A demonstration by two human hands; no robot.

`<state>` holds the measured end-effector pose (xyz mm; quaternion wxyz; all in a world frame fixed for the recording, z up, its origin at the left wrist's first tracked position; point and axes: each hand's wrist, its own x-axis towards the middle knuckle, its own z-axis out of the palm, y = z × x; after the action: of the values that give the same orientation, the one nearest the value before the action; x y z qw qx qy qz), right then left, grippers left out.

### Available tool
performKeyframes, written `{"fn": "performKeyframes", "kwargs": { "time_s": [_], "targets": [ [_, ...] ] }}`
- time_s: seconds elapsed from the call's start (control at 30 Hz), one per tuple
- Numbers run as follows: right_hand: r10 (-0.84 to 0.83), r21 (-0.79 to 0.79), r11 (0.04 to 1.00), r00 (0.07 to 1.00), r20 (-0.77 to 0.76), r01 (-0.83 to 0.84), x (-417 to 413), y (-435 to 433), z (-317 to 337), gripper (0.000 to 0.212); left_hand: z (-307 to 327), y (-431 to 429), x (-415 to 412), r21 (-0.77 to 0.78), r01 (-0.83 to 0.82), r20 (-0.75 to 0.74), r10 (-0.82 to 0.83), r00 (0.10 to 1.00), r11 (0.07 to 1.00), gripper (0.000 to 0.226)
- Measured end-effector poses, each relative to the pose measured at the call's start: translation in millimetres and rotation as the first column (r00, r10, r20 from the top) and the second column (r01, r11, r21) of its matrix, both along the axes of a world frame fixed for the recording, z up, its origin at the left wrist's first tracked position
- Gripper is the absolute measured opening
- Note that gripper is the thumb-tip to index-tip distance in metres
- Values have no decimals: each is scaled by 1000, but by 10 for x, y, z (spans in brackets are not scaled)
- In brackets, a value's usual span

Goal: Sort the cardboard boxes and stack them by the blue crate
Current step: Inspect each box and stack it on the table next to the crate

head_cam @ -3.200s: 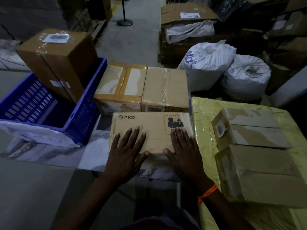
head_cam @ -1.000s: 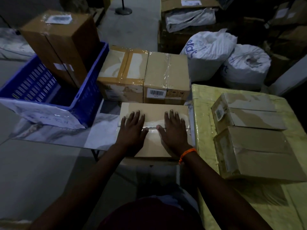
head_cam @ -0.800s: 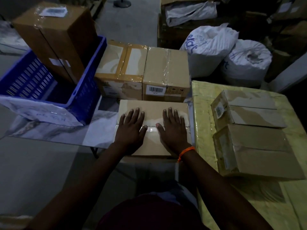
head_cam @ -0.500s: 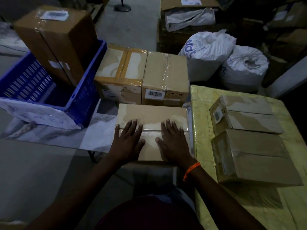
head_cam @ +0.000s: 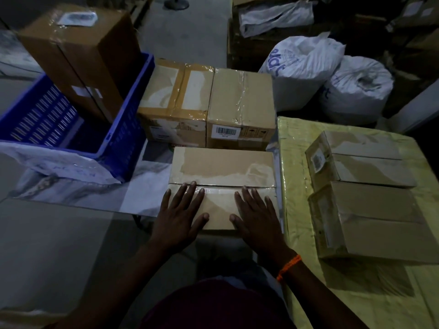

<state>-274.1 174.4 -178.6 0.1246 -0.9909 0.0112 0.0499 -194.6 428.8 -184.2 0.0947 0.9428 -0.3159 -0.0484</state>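
From the head camera, both hands lie flat, palms down, on the near half of a taped cardboard box [head_cam: 222,186] at the near edge of the table [head_cam: 78,193]. The left hand [head_cam: 178,217] has its fingers [head_cam: 183,195] spread, tips at the tape seam across the lid; the right hand [head_cam: 257,217] is spread the same way, thumb pointing inward, an orange thread [head_cam: 288,267] round its wrist. Neither hand grips anything; they only press on the lid. Just beyond this box two more boxes stand side by side, touching: a brown-taped one [head_cam: 175,100] on the left and a plain one [head_cam: 241,100] with a barcode label [head_cam: 226,132] whose digits are too small to read. The blue crate [head_cam: 123,129] sits left of them, holding a tall box [head_cam: 78,55] tilted inside. On the yellow wrapped surface [head_cam: 294,162] to the right lie two further boxes, far [head_cam: 363,157] and near [head_cam: 375,222]. That makes six boxes in all. Far right stand two white sacks [head_cam: 301,67] with partial blue lettering.
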Motion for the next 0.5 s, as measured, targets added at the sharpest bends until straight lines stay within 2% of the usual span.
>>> {"fn": "performKeyframes", "kwargs": {
  "time_s": [0.07, 0.17, 0.2, 0.27, 0.33, 0.4, 0.5],
  "targets": [
    [-80, 64, 995, 996, 42, 77, -14, 19, 21, 74, 34, -28, -16, -39, -56, -23, 55, 998, 998, 77],
    [-385, 218, 913, 904, 188, 344, -11, 25, 140, 77, 62, -64, 8, -84, -204, -104, 195, 975, 975, 90],
    [-498, 304, 844, 855, 141, 441, 19, -17, 191, 80, 74, -73, 24, -115, -251, -152, 233, 961, 961, 95],
    [-622, 491, 665, 781, -55, 563, 126, -167, 278, 80, 99, -76, 60, -185, -311, -239, 264, 934, 932, 101],
    [-638, 633, 521, 754, -157, 573, 239, -344, 341, 61, 124, -77, 83, -218, -332, -308, 258, 916, 918, 103],
    [-664, 666, 474, 731, -159, 576, 295, -466, 400, 44, 146, -110, 57, -236, -324, -346, 232, 909, 916, 102],
    [-698, 628, 509, 709, -100, 589, 391, -558, 527, 49, 156, -205, -39, -263, -314, -376, 203, 904, 912, 100]
  ]
}}
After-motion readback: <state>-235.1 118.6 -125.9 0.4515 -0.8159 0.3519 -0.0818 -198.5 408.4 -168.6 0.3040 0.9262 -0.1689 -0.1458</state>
